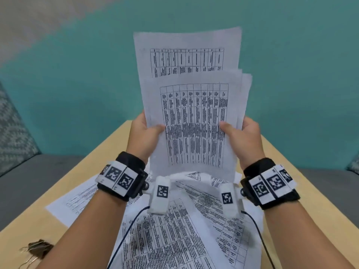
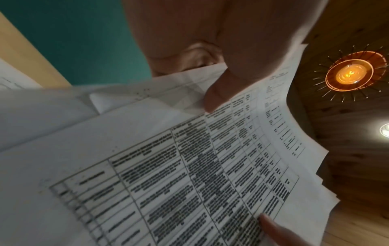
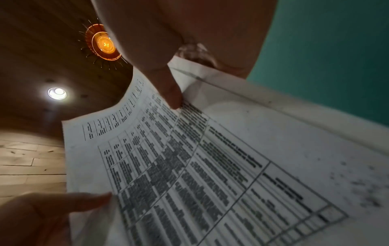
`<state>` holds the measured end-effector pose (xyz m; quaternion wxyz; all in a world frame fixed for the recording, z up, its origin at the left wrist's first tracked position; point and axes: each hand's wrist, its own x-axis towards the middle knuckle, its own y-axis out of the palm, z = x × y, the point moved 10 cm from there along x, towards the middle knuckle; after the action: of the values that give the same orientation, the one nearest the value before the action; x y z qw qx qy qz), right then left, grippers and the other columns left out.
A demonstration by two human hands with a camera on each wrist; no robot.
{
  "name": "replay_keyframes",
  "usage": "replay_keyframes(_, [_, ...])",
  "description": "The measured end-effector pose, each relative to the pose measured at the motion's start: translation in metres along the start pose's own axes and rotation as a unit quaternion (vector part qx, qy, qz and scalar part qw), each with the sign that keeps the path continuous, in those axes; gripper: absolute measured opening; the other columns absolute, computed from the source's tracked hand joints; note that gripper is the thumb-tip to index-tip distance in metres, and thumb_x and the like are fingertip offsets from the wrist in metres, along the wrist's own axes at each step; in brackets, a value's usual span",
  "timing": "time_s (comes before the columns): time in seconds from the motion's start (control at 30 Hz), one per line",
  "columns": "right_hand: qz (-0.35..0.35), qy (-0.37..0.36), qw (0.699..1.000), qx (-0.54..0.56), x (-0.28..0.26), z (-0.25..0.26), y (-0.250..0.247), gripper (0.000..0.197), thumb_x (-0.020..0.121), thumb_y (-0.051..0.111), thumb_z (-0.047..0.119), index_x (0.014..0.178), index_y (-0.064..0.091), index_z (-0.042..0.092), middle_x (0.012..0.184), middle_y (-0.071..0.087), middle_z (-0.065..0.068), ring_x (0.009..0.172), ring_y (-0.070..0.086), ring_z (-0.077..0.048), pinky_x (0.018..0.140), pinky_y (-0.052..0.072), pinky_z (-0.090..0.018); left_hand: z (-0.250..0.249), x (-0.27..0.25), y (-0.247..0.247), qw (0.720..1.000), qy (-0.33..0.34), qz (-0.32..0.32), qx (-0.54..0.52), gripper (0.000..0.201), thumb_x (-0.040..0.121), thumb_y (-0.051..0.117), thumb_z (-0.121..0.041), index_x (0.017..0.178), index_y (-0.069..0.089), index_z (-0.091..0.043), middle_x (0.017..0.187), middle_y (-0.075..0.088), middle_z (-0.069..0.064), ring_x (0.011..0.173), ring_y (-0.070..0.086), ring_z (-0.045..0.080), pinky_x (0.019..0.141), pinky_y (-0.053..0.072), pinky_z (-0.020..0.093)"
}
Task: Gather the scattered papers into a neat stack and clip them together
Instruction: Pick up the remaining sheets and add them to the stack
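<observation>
I hold a bundle of printed table sheets [image 1: 192,117] upright above the desk; its edges are uneven, with one sheet sticking up higher. My left hand [image 1: 144,133] grips the bundle's left edge, thumb on the front. My right hand [image 1: 242,133] grips the right edge the same way. The left wrist view shows the held sheets [image 2: 189,166] under my left thumb [image 2: 216,93]. In the right wrist view, the same sheets [image 3: 210,166] sit under my right thumb [image 3: 170,93]. More loose papers [image 1: 174,230] lie scattered on the wooden table [image 1: 291,181] below. Binder clips [image 1: 37,249] lie at the table's front left.
A grey sofa [image 1: 38,181] with a patterned cushion [image 1: 13,133] stands left of the table, and a teal wall [image 1: 77,84] rises behind. Cables [image 1: 126,230] run from the wrist cameras over the scattered papers.
</observation>
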<state>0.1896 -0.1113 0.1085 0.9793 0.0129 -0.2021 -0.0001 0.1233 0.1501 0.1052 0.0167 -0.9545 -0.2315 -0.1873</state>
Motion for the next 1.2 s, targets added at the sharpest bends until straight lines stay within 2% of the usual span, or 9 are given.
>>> replay_keyframes(0.1, [0.002, 0.003, 1.000, 0.001, -0.004, -0.006, 0.007, 0.021, 0.093, 0.065, 0.009, 0.113, 0.068, 0.015, 0.099, 0.072, 0.009, 0.090, 0.068, -0.007, 0.077, 0.051, -0.022, 0.009, -0.002, 0.006, 1.000, -0.010, 0.000, -0.004, 0.042, 0.097, 0.059, 0.005, 0.133, 0.057, -0.016, 0.125, 0.071, -0.002, 0.116, 0.068, 0.018, 0.105, 0.052, 0.040])
replay_keyframes(0.23, [0.008, 0.015, 1.000, 0.010, -0.006, -0.016, 0.013, 0.023, 0.096, 0.061, 0.010, 0.112, 0.062, 0.026, 0.098, 0.067, 0.018, 0.089, 0.062, 0.001, 0.074, 0.046, -0.016, 0.023, -0.003, 0.009, 0.999, -0.037, 0.000, -0.002, 0.034, 0.100, 0.056, 0.002, 0.129, 0.055, -0.016, 0.120, 0.071, 0.000, 0.117, 0.068, 0.025, 0.108, 0.051, 0.046])
replay_keyframes(0.43, [-0.038, -0.005, 0.999, 0.031, -0.005, -0.006, 0.003, 0.030, 0.093, 0.056, 0.003, 0.114, 0.058, 0.024, 0.101, 0.067, 0.013, 0.089, 0.063, -0.004, 0.070, 0.048, -0.014, 0.018, -0.001, 0.005, 0.999, -0.037, -0.017, -0.009, 0.043, 0.098, 0.057, -0.003, 0.140, 0.052, -0.014, 0.133, 0.068, 0.001, 0.123, 0.065, 0.022, 0.112, 0.047, 0.047])
replay_keyframes(0.63, [0.006, 0.038, 0.999, 0.014, -0.004, -0.018, 0.010, 0.043, 0.094, 0.049, 0.006, 0.132, 0.051, 0.027, 0.130, 0.061, 0.010, 0.118, 0.056, -0.012, 0.103, 0.043, -0.034, 0.018, -0.002, 0.008, 0.999, -0.045, -0.010, 0.001, 0.041, 0.101, 0.052, -0.005, 0.142, 0.050, -0.010, 0.137, 0.065, 0.003, 0.127, 0.061, 0.022, 0.115, 0.044, 0.048])
replay_keyframes(0.77, [-0.011, 0.016, 0.999, 0.030, -0.004, -0.007, 0.006, 0.032, 0.094, 0.045, 0.001, 0.116, 0.054, 0.022, 0.104, 0.063, 0.015, 0.090, 0.057, -0.008, 0.075, 0.047, -0.017, 0.012, -0.001, 0.008, 0.999, -0.031, -0.015, -0.018, 0.043, 0.100, 0.050, -0.002, 0.142, 0.050, -0.011, 0.137, 0.065, 0.003, 0.127, 0.061, 0.021, 0.114, 0.045, 0.044])
replay_keyframes(0.87, [-0.003, 0.030, 0.999, 0.022, -0.003, -0.012, 0.008, 0.032, 0.092, 0.046, 0.003, 0.124, 0.048, 0.008, 0.119, 0.060, 0.004, 0.104, 0.050, -0.012, 0.091, 0.043, -0.028, 0.016, 0.001, 0.007, 0.999, -0.034, -0.016, -0.011, 0.046, 0.096, 0.057, -0.002, 0.140, 0.047, -0.012, 0.134, 0.065, -0.002, 0.124, 0.061, 0.018, 0.115, 0.044, 0.046])
replay_keyframes(0.97, [0.005, 0.042, 0.999, 0.017, -0.005, -0.019, 0.009, 0.023, 0.094, 0.045, 0.002, 0.114, 0.053, 0.011, 0.106, 0.062, -0.001, 0.090, 0.050, -0.013, 0.076, 0.044, -0.025, 0.023, 0.001, 0.008, 0.999, -0.040, -0.006, 0.000, 0.039, 0.099, 0.055, 0.003, 0.133, 0.052, -0.014, 0.127, 0.068, -0.001, 0.120, 0.065, 0.019, 0.112, 0.046, 0.048])
replay_keyframes(1.07, [0.002, 0.039, 0.999, 0.017, -0.002, -0.018, 0.006, 0.020, 0.092, 0.052, 0.001, 0.102, 0.055, 0.017, 0.095, 0.064, 0.003, 0.080, 0.057, -0.015, 0.071, 0.048, -0.029, 0.019, 0.002, 0.003, 0.999, -0.026, -0.026, 0.011, 0.052, 0.097, 0.057, -0.006, 0.148, 0.046, -0.011, 0.140, 0.063, 0.004, 0.129, 0.061, 0.022, 0.115, 0.045, 0.048])
replay_keyframes(1.2, [0.068, 0.081, 0.994, -0.022, 0.000, -0.027, 0.009, 0.030, 0.086, 0.069, 0.005, 0.111, 0.056, 0.013, 0.095, 0.071, -0.014, 0.073, 0.066, -0.016, 0.064, 0.047, -0.027, 0.012, 0.012, -0.031, 0.991, -0.023, -0.121, -0.044, 0.045, 0.098, 0.055, 0.004, 0.141, 0.051, -0.010, 0.133, 0.065, 0.005, 0.124, 0.063, 0.026, 0.109, 0.049, 0.042])
